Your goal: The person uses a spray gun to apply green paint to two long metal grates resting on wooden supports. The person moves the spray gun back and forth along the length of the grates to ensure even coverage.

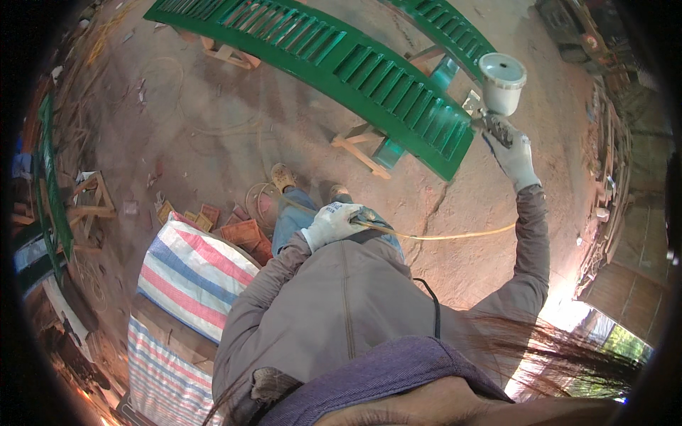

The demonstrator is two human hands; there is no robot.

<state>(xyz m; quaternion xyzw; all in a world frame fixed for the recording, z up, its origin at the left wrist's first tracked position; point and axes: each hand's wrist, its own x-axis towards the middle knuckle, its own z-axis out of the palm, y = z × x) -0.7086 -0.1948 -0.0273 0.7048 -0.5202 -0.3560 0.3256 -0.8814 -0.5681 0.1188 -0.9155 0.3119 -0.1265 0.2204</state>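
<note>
My right hand [513, 150], in a white glove, is closed around a spray gun [495, 128] with a white paint cup [502, 85] on top. The gun is held up at the right end of a green louvred shutter panel [327, 74], whose paint looks glossy. My left hand [332, 224], also gloved, is closed at my waist on a yellowish air hose [440, 237]. From there the hose runs right toward my right forearm. Its fingertips are partly hidden.
Wooden trestles [362, 150] hold up the panel. A second green shutter panel [447, 32] lies beyond it. Striped woven sacks [188, 270] and reddish scraps [245, 234] are at my left. Another green panel [53, 170] leans at the far left.
</note>
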